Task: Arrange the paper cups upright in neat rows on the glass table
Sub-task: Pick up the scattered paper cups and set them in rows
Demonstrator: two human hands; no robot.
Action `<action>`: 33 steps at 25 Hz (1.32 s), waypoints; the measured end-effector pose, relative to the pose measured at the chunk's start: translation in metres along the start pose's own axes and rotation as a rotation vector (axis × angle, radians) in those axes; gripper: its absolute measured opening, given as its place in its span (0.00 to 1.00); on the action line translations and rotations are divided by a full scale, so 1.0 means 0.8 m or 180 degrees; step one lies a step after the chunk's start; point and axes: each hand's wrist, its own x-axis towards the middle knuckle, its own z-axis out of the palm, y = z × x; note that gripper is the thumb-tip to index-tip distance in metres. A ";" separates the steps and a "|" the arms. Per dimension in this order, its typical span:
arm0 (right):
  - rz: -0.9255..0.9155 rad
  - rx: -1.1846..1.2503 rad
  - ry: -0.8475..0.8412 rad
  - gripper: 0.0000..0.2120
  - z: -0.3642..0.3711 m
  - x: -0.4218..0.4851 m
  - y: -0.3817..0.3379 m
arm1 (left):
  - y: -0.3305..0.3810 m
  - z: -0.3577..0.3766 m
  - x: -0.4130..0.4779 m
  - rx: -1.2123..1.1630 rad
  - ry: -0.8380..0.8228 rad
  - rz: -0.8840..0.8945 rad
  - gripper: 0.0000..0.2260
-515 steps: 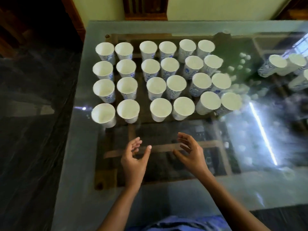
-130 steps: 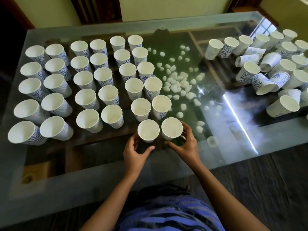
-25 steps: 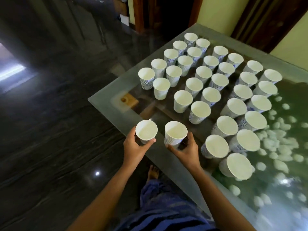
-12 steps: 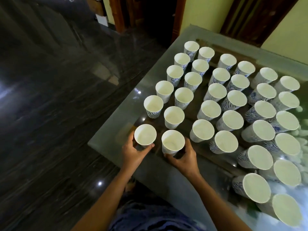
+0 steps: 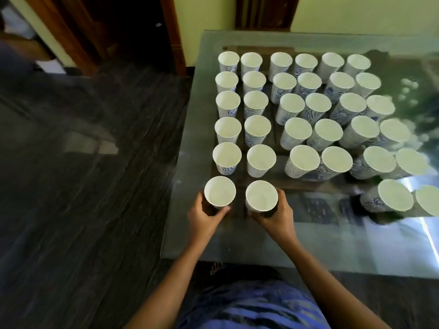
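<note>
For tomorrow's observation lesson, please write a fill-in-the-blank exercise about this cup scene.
The left hand and right hand together grip ____ cups.
The farthest row holds ____ cups.
The rows stand on a ____ table.
Missing words: two; six; glass.

The block of upright white paper cups with blue swirl print (image 5: 294,129) is 5 rows deep against 4 rows 20.6 s ago, with 2 further cups (image 5: 395,198) at the right of a 6th. The left hand (image 5: 204,217) and right hand (image 5: 276,220), empty then, each grip 1 cup. From the corner of the glass table (image 5: 332,245) 1 s ago, the left cup (image 5: 220,191) and right cup (image 5: 261,195) now line up before the 2 left columns.
</note>
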 end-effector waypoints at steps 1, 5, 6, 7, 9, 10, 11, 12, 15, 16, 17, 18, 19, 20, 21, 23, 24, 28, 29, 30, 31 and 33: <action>0.0033 -0.0019 0.0097 0.35 0.003 -0.003 -0.002 | -0.001 -0.002 0.001 -0.0031 -0.0071 -0.0007 0.29; 0.0118 0.0015 0.0297 0.35 0.011 -0.007 -0.005 | -0.002 0.000 0.005 0.0031 -0.0319 -0.0028 0.28; 0.0111 0.0000 0.0310 0.35 0.012 -0.008 -0.005 | -0.001 0.001 0.006 0.0060 -0.0322 -0.0047 0.28; 0.0098 -0.0029 0.0314 0.35 0.012 -0.009 -0.005 | -0.001 0.001 0.006 0.0065 -0.0320 -0.0058 0.28; 0.0096 -0.0068 0.0333 0.36 0.010 -0.010 -0.004 | -0.001 0.000 0.007 0.0072 -0.0372 -0.0043 0.30; 0.0103 -0.0078 0.0345 0.36 0.008 -0.012 -0.002 | -0.002 -0.001 0.006 0.0064 -0.0413 -0.0045 0.31; 0.0102 -0.0081 0.0343 0.37 0.006 -0.014 0.000 | -0.003 -0.002 0.005 0.0024 -0.0444 -0.0050 0.31; 0.0101 -0.0071 0.0320 0.37 0.003 -0.017 0.001 | -0.005 -0.005 0.002 -0.0032 -0.0454 -0.0043 0.31; 0.0123 0.0096 0.0197 0.36 -0.006 -0.029 0.004 | -0.011 -0.014 -0.012 -0.0188 -0.0361 -0.0100 0.32; 0.0116 0.0190 0.0155 0.36 -0.011 -0.033 0.007 | -0.013 -0.017 -0.019 -0.0211 -0.0297 -0.0169 0.34; 0.0120 0.0281 0.0116 0.35 -0.017 -0.037 0.011 | -0.016 -0.019 -0.028 -0.0206 -0.0229 -0.0192 0.34; 0.0147 0.0353 0.0081 0.36 -0.025 -0.041 0.016 | -0.018 -0.020 -0.037 -0.0187 -0.0183 -0.0145 0.33; 0.0183 0.0401 0.0058 0.36 -0.034 -0.045 0.022 | -0.018 -0.019 -0.049 -0.0162 -0.0179 -0.0049 0.31; 0.0204 0.0432 0.0052 0.36 -0.045 -0.049 0.028 | -0.017 -0.015 -0.061 -0.0146 -0.0216 0.0049 0.29; 0.0200 0.0455 0.0059 0.35 -0.056 -0.053 0.035 | -0.014 -0.010 -0.073 -0.0159 -0.0288 0.0115 0.27; 0.0160 0.0543 0.0126 0.33 -0.088 -0.062 0.050 | -0.003 0.012 -0.098 -0.0237 -0.0541 0.0176 0.25; 0.0126 0.0598 0.0159 0.31 -0.111 -0.067 0.060 | 0.008 0.032 -0.113 -0.0245 -0.0701 0.0211 0.24; 0.0108 0.0732 0.0339 0.27 -0.229 -0.091 0.114 | 0.058 0.151 -0.178 -0.0278 -0.1205 0.0345 0.22; 0.0124 0.0747 0.0479 0.26 -0.264 -0.099 0.130 | 0.073 0.189 -0.196 -0.0324 -0.1311 0.0381 0.22; 0.0144 0.0758 0.0613 0.25 -0.294 -0.104 0.144 | 0.085 0.223 -0.210 -0.0360 -0.1431 0.0409 0.22; 0.0177 0.0766 0.0746 0.25 -0.321 -0.109 0.157 | 0.097 0.254 -0.223 -0.0372 -0.1568 0.0463 0.22; 0.0303 0.0816 0.1110 0.25 -0.386 -0.122 0.186 | 0.124 0.321 -0.259 -0.0330 -0.1940 0.0647 0.22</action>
